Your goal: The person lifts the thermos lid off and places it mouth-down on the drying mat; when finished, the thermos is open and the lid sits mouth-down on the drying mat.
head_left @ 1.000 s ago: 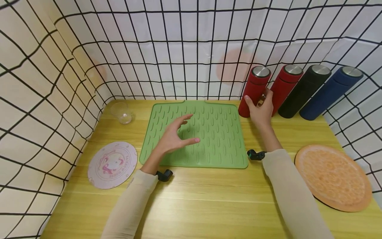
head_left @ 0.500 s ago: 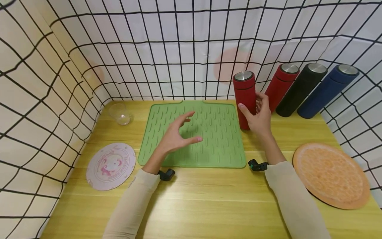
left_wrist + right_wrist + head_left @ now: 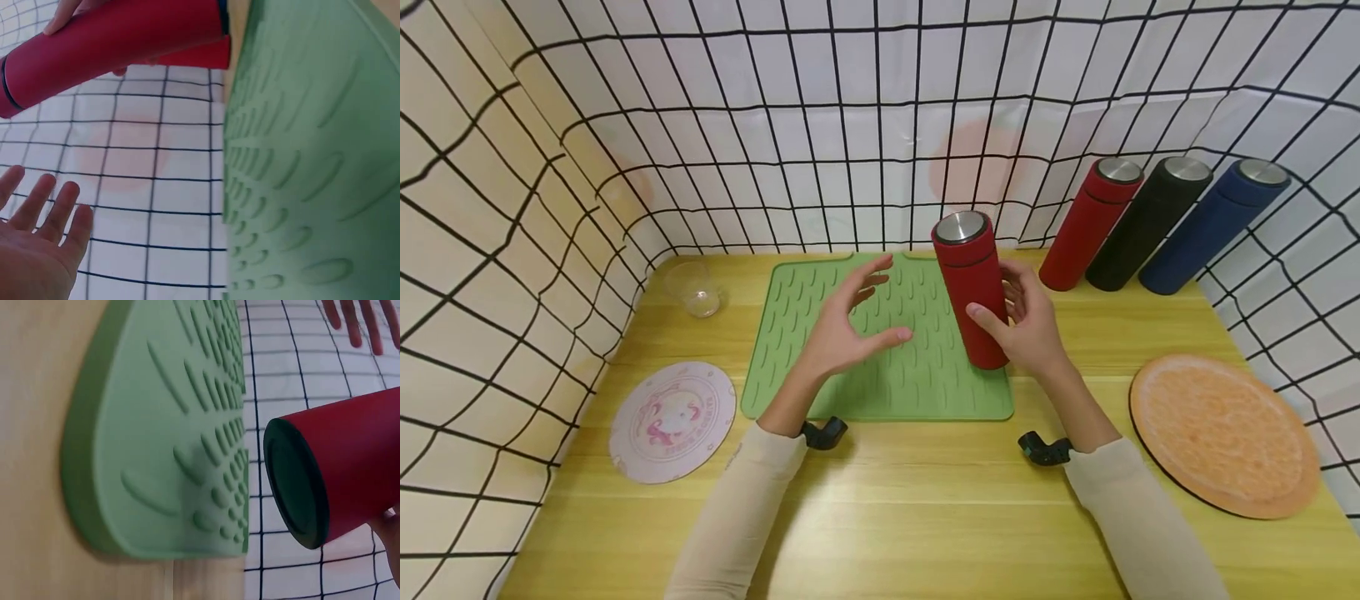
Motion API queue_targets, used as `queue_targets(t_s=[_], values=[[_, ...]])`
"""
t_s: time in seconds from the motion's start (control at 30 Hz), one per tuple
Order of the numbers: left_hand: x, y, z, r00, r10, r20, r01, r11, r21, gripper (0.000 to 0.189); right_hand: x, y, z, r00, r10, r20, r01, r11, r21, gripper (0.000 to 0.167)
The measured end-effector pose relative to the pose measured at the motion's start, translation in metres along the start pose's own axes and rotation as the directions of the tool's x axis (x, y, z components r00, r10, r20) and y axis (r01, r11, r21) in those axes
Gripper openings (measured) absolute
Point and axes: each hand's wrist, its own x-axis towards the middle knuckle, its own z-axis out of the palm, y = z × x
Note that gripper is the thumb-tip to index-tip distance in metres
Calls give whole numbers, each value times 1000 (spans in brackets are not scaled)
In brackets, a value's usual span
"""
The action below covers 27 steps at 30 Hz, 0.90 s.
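Note:
My right hand (image 3: 1028, 327) grips a red thermos flask (image 3: 967, 292) with a steel-topped lid, thumb across its front and fingers behind. The flask is raised and slightly tilted over the right part of a green ribbed mat (image 3: 865, 367). Its dark base (image 3: 294, 484) faces the camera in the right wrist view, apart from the mat. My left hand (image 3: 838, 333) hovers over the mat's left half, thumb and fingers spread, holding nothing. In the left wrist view the left palm (image 3: 31, 262) lies below the red flask (image 3: 119, 47), with a gap between them.
A second red flask (image 3: 1090, 225), a black flask (image 3: 1146, 225) and a blue flask (image 3: 1210, 229) stand at the back right. An orange round mat (image 3: 1225, 437) lies front right, a pink round mat (image 3: 673, 421) left. A small clear cup (image 3: 700, 296) stands back left. Gridded cloth walls enclose the table.
My right hand has lifted the red flask from beside the other flasks and carried it left and nearer, over the green mat. The left hand has barely moved and stays spread.

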Motion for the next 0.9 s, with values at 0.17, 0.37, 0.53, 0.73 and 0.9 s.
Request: queue_targets(t_s=[0.17,0.37,0.53,0.73,0.9], values=[[0,13,-4,998,63,18,-62,995,-79,99,-8,-9,5,991,-57,122,63,997,-41,65],[-4,26,-10,987,136,81,-120,976,-182,85,-12,-20,14,965,-81,250,106,990,-90,63],[-9,31,-17,977,181,114,-151,960,-234,83,-10,-26,21,945,-53,324,88,991,-96,58],[-13,32,-18,967,208,150,-150,933,-326,73,-10,-31,19,895,-6,445,62,992,-111,55],[-14,33,-19,957,252,144,-173,894,-413,76,-11,-35,19,862,-8,508,67,993,-97,60]])
